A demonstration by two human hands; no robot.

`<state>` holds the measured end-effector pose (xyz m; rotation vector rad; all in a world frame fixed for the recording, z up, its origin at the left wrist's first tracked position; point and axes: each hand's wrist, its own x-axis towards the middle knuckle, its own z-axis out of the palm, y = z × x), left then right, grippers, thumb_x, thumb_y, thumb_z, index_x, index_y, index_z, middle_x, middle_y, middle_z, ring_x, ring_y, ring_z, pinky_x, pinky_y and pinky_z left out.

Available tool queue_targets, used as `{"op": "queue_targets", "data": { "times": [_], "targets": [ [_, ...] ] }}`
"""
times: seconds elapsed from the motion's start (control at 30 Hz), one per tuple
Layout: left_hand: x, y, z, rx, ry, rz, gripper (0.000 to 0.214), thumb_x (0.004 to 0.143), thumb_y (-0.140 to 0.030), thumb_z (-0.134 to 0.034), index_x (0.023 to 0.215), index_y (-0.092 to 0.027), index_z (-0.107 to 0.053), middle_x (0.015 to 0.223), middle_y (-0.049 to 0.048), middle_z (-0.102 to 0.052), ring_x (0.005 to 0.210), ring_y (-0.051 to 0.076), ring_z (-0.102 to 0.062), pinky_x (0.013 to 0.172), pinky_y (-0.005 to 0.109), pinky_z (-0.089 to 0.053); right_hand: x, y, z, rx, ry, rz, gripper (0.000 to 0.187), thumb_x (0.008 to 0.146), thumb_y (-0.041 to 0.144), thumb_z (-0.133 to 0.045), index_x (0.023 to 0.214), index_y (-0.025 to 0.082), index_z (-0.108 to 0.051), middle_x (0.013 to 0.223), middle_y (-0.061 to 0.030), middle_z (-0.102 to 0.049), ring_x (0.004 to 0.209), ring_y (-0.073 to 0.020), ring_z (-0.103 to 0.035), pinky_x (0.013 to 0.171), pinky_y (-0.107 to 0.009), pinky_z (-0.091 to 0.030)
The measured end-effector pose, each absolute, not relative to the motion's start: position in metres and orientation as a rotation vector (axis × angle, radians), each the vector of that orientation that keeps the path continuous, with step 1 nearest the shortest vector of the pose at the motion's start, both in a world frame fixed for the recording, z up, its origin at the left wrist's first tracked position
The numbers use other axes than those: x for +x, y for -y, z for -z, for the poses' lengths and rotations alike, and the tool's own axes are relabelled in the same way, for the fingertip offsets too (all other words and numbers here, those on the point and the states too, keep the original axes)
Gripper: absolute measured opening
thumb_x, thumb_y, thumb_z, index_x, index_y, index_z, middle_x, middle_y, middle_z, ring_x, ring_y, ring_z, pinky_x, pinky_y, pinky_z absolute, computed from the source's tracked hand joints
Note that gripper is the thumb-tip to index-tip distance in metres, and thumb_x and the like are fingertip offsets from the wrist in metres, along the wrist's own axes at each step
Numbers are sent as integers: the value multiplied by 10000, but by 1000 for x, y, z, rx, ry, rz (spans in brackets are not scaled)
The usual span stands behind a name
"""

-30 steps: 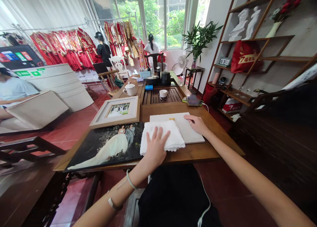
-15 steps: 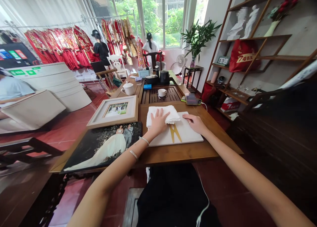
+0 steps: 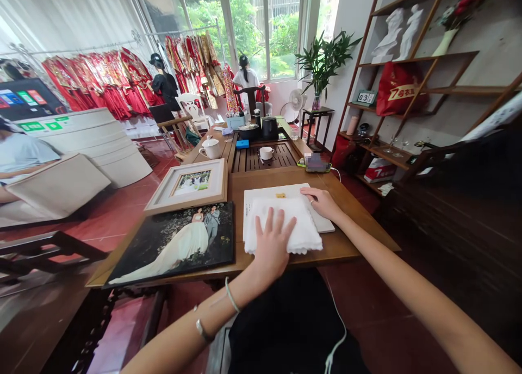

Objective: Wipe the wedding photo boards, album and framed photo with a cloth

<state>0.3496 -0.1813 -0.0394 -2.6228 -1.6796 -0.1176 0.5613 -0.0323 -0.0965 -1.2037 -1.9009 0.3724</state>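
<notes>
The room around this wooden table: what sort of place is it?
Probably a wedding-wear or wedding-photo shop: red and gold embroidered garments hang on a rail, and a wedding portrait and a framed couple photo lie on the table.

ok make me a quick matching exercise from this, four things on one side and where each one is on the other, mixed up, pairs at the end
1. left hand
2. right hand
3. small cup
4. frame

A. on the slatted tray
B. at the far right corner of the board
C. just beyond the dark photo
D. spread on the cloth

Pairs: 1-D, 2-B, 3-A, 4-C
</notes>
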Motion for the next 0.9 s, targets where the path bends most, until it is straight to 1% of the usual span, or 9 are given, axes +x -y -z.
{"op": "queue_targets", "data": {
  "times": [0.13, 0.23, 0.3, 0.43, 0.6, 0.77, 0.9],
  "targets": [
    [349, 209, 45, -2631, 1686, 122, 865, 711, -55, -531, 1492, -306, -253, 1600, 74, -191, 1470, 357, -41, 1133, 675, -115, 561, 33, 96, -1206, 1899, -372, 368, 807, 81, -471, 997, 232, -748, 1145, -35, -717, 1134, -201, -641, 1067, -413, -447],
    [345, 210, 42, -2660, 1733, 111, 906, 681, -29, -517, 1493, -320, -242, 1604, 50, -180, 1476, 333, -33, 1143, 654, -124, 561, 33, 96, -1209, 1899, -370, 369, 809, 76, -471, 997, 233, -746, 1150, -35, -715, 1126, -197, -645, 1060, -413, -453],
    [342, 203, 37, -2665, 1779, 100, 906, 676, -14, -506, 1490, -318, -250, 1604, 53, -182, 1477, 328, -45, 1141, 647, -146, 561, 33, 96, -1212, 1900, -371, 367, 809, 74, -467, 997, 223, -745, 1155, -42, -713, 1122, -197, -647, 1054, -410, -458],
    [338, 176, 25, -2595, 1876, 71, 829, 726, -22, -495, 1484, -279, -280, 1589, 100, -218, 1468, 367, -82, 1110, 677, -182, 561, 34, 95, -1214, 1897, -377, 370, 807, 75, -463, 999, 217, -746, 1152, -46, -714, 1121, -202, -648, 1052, -410, -459],
    [343, 126, 21, -2523, 1912, 58, 714, 805, -104, -520, 1475, -232, -308, 1567, 152, -250, 1449, 409, -132, 1076, 710, -209, 561, 35, 94, -1205, 1900, -387, 369, 810, 88, -462, 1007, 215, -747, 1155, -49, -713, 1117, -209, -650, 1045, -404, -462],
    [360, 87, 24, -2513, 1843, 75, 646, 843, -139, -495, 1462, -240, -338, 1570, 137, -246, 1455, 383, -129, 1099, 693, -173, 562, 34, 94, -1197, 1910, -402, 396, 793, 73, -465, 1026, 229, -744, 1165, -37, -710, 1115, -208, -650, 1038, -385, -461],
    [378, 81, 28, -2471, 1849, 91, 614, 839, -142, -482, 1441, -197, -378, 1566, 150, -254, 1447, 418, -108, 1074, 740, -138, 562, 35, 92, -1185, 1922, -420, 435, 756, 46, -457, 1023, 227, -748, 1168, -39, -709, 1119, -218, -646, 1023, -376, -464]
  ]
}}
